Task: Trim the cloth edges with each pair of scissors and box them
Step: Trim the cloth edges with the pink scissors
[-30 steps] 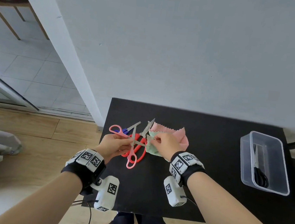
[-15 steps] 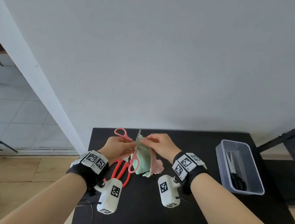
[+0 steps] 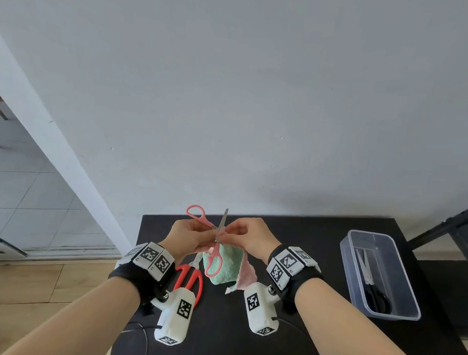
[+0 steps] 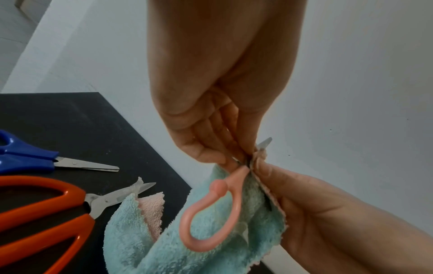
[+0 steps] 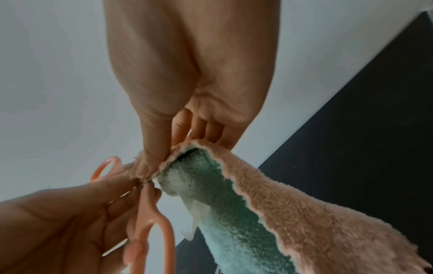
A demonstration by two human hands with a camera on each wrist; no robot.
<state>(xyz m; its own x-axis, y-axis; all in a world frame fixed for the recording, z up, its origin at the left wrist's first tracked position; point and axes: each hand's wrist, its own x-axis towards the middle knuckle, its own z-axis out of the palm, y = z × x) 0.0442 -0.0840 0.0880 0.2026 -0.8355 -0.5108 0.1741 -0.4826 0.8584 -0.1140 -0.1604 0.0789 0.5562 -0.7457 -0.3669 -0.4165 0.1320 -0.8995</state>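
My left hand grips the pink scissors near their pivot, above the black table. Their handles are spread wide and one blade points up. My right hand pinches the top edge of the green and pink cloth right against the blades. In the left wrist view the pink scissors hang in front of the cloth, which droops down. In the right wrist view my right hand pinches the cloth beside the pink scissors.
Red scissors lie on the table under my left wrist, with blue scissors beside them. A clear plastic box stands at the right with black scissors inside. A grey wall rises behind the table.
Both hands have lifted the pink scissors and the cloth off the table. The scissors now stand upright with the handles spread wide. The head view has tilted up.
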